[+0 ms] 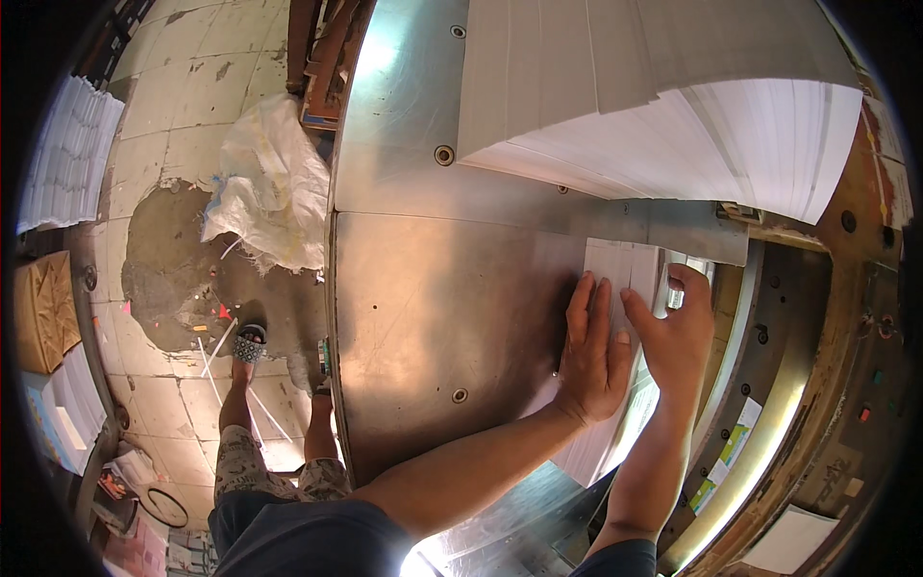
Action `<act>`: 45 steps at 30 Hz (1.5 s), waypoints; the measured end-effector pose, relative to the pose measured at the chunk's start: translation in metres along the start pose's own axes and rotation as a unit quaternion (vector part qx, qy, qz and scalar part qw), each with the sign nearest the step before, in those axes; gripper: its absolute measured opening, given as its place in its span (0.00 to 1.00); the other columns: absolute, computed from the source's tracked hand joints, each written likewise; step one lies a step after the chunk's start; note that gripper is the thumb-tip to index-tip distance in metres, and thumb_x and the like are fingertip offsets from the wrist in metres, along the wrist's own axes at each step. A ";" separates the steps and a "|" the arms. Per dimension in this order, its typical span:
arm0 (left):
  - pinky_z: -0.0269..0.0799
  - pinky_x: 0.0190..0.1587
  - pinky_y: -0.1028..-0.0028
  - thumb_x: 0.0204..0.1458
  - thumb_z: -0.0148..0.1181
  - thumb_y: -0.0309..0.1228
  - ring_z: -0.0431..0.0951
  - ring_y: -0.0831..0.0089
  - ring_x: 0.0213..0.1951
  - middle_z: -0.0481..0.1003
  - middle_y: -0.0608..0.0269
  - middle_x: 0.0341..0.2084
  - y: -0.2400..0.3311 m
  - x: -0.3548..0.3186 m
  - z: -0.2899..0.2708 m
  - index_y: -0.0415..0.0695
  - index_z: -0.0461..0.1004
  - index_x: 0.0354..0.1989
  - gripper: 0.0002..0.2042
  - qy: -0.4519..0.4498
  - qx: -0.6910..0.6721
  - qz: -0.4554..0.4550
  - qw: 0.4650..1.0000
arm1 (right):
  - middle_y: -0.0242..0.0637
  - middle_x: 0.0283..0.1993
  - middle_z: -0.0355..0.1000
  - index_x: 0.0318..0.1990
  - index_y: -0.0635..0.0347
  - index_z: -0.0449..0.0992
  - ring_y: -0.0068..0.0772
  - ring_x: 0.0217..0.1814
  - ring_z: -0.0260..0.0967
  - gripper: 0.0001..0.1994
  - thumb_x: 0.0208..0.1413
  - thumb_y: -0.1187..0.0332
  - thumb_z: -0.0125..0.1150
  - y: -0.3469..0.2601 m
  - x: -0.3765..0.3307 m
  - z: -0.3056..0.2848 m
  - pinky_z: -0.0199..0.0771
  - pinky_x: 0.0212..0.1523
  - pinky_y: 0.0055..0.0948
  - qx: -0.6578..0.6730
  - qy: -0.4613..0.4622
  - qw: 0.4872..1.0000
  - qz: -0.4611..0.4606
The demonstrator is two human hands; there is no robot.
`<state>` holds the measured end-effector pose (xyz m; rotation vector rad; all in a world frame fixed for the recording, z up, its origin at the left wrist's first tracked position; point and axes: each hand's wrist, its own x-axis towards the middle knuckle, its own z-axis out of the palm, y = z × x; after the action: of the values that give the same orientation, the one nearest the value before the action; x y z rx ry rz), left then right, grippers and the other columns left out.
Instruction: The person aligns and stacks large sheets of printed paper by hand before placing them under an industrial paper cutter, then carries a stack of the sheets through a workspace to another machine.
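Note:
A long narrow stack of white paper (pixel 622 258) lies on a metal machine table, under the edge of a metal plate. My left hand (pixel 591 361) rests on the stack's left part, fingers stretched out and pointing away from me. Beside it, my right hand (pixel 679 327) straddles the stack's right edge. Its thumb lies on the paper and its other fingers bend down over the side, where their tips are partly hidden.
A tall block of white paper (pixel 673 135) stands on the metal table (pixel 433 288) at the back. A dark slot with a bright metal rail (pixel 769 462) runs along the right. Left on the floor are a white sack (pixel 274 183) and paper strips. Paper piles (pixel 72 154) stand far left.

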<state>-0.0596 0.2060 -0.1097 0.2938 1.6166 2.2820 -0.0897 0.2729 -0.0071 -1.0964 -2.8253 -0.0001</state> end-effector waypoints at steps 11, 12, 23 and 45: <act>0.49 0.69 0.58 0.62 0.38 0.31 0.50 0.43 0.68 0.44 0.38 0.67 0.003 0.000 0.001 0.28 0.50 0.67 0.27 -0.008 -0.016 -0.004 1.000 | 0.47 0.50 0.73 0.51 0.71 0.70 0.34 0.54 0.71 0.25 0.45 0.70 0.69 0.014 0.010 -0.014 0.76 0.49 0.33 0.188 -0.073 0.976 0.080; 0.49 0.69 0.58 0.62 0.39 0.31 0.50 0.43 0.68 0.44 0.37 0.67 0.003 0.000 0.001 0.28 0.50 0.67 0.27 -0.009 -0.020 -0.007 1.000 | 0.47 0.50 0.73 0.52 0.71 0.70 0.34 0.54 0.71 0.25 0.45 0.71 0.69 0.017 0.011 -0.015 0.75 0.50 0.33 0.201 -0.073 0.974 0.072; 0.49 0.69 0.58 0.62 0.39 0.30 0.50 0.44 0.68 0.44 0.39 0.67 0.004 0.000 0.001 0.29 0.49 0.68 0.27 -0.015 -0.010 -0.007 1.000 | 0.49 0.51 0.71 0.54 0.75 0.68 0.35 0.55 0.69 0.26 0.45 0.75 0.66 0.023 0.015 -0.022 0.74 0.52 0.33 0.272 -0.096 0.956 0.062; 0.54 0.67 0.57 0.61 0.42 0.29 0.53 0.41 0.67 0.45 0.37 0.67 -0.001 -0.001 0.002 0.29 0.49 0.68 0.28 -0.010 0.028 0.026 0.999 | 0.48 0.54 0.70 0.58 0.74 0.66 0.35 0.57 0.68 0.30 0.45 0.76 0.66 0.029 0.018 -0.026 0.74 0.51 0.32 0.307 -0.122 0.941 0.075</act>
<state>-0.0577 0.2075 -0.1104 0.3745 1.6832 2.2677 -0.0811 0.3056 0.0195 -1.1969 -2.6049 1.0172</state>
